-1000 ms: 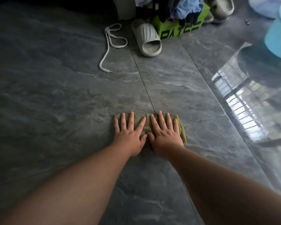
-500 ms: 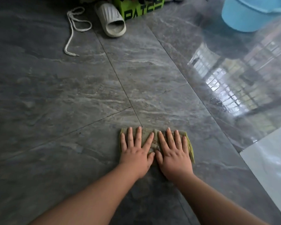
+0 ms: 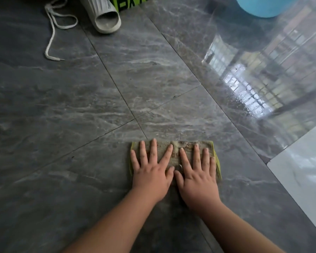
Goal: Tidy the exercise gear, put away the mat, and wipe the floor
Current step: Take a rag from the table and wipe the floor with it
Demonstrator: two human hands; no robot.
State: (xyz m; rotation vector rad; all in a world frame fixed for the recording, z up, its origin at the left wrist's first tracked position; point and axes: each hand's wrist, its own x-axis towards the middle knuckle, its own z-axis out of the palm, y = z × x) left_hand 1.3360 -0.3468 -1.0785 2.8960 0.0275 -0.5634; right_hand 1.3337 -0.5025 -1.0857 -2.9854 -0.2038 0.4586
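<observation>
Head view, left hand (image 3: 150, 173), right hand (image 3: 197, 177) flat on cloth (image 3: 173, 152)

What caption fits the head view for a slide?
Both hands, left and right, press a cloth flat on the grey tiled floor.

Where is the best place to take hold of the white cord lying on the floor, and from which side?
Judging by its pose, pinch the white cord at its loop beside the slipper, coming straight down from above. It lies flat on the floor tiles, so only a top pinch fits; the loop offers doubled strands, while the long tail is thin.
</observation>
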